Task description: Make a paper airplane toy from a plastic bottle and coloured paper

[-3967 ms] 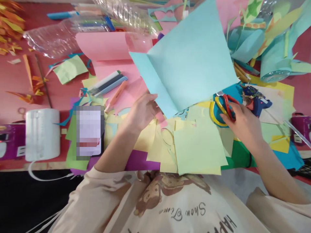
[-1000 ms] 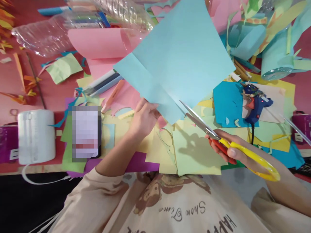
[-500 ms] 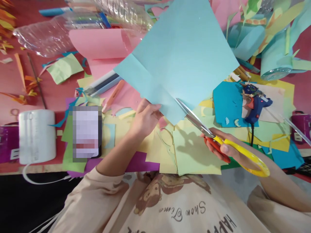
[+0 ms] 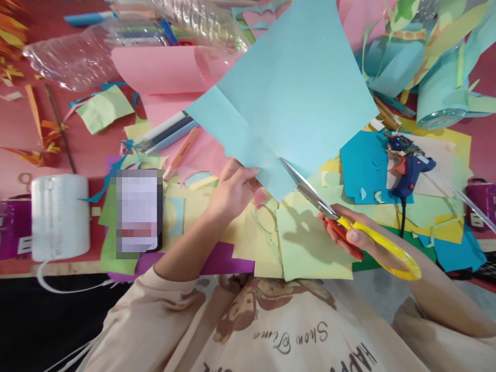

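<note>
1. Scissors [image 4: 337,217] have slid up and left since half a second ago. Their blades now reach into the sheet's [image 4: 294,98] lower edge, near its 6 o'clock corner.
2. Right hand [image 4: 358,240], at 4 o'clock, is closed on the scissors' yellow and red handles with the thumb on top.
3. Left hand [image 4: 232,188], at centre, pinches the sheet's lower left edge between thumb and fingers.
4. The sheet is light blue and creased. It is held up over the paper-strewn table and fills the view toward 12 o'clock.
5. Glue gun [image 4: 408,165] lies at 3 o'clock on dark blue paper.
6. Phone [image 4: 138,212] lies at 9 o'clock, and pink paper [image 4: 166,70] and a clear bottle [image 4: 73,57] at 11 o'clock.
</note>
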Tool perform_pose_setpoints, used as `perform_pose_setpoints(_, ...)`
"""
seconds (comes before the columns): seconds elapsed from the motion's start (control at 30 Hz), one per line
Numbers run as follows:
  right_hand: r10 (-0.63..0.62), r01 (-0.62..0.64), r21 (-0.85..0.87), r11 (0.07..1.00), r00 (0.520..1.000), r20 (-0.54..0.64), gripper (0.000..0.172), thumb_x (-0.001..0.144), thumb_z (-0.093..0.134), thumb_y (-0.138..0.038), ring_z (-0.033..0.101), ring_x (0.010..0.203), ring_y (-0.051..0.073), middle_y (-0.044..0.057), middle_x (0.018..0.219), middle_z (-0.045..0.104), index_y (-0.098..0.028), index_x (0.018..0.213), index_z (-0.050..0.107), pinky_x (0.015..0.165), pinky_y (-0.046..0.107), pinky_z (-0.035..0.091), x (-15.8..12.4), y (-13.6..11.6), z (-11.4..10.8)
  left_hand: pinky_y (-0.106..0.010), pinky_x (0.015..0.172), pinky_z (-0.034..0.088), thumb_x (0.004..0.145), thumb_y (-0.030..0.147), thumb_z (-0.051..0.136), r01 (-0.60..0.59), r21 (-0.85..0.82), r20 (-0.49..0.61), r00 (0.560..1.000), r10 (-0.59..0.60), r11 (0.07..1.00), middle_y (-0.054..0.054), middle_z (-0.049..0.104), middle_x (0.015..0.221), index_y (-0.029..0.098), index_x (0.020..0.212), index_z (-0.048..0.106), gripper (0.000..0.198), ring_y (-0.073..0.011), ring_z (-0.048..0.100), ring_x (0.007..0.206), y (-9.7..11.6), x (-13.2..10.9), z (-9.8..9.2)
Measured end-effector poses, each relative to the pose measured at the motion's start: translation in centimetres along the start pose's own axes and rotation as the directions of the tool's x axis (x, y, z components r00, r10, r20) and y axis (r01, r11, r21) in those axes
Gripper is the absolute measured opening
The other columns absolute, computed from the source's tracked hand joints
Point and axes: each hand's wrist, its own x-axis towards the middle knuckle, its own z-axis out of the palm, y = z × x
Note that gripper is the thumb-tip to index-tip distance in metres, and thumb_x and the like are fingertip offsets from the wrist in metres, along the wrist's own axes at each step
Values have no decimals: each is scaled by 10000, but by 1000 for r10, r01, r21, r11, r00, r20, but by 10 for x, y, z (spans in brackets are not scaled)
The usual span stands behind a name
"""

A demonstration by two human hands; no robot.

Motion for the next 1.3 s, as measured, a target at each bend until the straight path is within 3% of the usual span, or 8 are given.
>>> perform_pose_setpoints(0.17,-21,21,39,999,1000,2,701,753,540,-786,308,483,27,-41,794,409,-207,1143,480,448,221,263,1,0,4,-341,736,563,626,212,627,-4,16,14,1000,4,1000,-6,664,795,222,844,576,224,-197,662,822,0,0,0)
perform_pose_setpoints(0.4,29,-25,59,998,998,-60,778,674,580,-830,259,499,45,-40,758,398,-202,1122,475,391,208,227,2,-4,8,-335,735,562,631,212,609,-4,44,40,999,2,999,-24,672,824,229,850,587,221,-229,667,905,0,0,-1)
perform_pose_setpoints(0.67,-59,64,81,995,996,-60,665,732,623,-736,246,525,65,-53,705,333,-208,1115,494,379,190,215,8,21,3,-370,824,549,601,196,611,-25,34,-3,1000,25,999,-20,660,807,219,838,586,240,-227,660,950,-1,0,0)
perform_pose_setpoints(0.93,-25,31,79,996,997,-78,587,761,647,-663,264,545,77,-41,723,347,-217,1118,509,422,203,219,7,28,3,-374,870,538,619,191,619,-32,8,42,999,32,999,-18,674,841,218,871,555,261,-233,651,1041,-3,1,-1)
perform_pose_setpoints(1.13,-37,35,-21,999,987,-155,610,763,618,-698,265,550,89,-49,676,349,-206,1113,536,484,239,201,1,27,3,-339,824,549,637,199,604,-11,13,-16,1000,12,1000,10,663,783,211,840,579,205,-196,676,915,-3,2,-2)
perform_pose_setpoints(1.3,-51,32,-165,986,992,-114,710,751,551,-784,290,560,103,-46,653,360,-206,1163,532,503,250,218,-12,29,-2,-336,770,551,690,266,663,-57,100,-31,998,60,993,-15,668,782,193,803,601,148,-211,676,876,-9,2,-4)
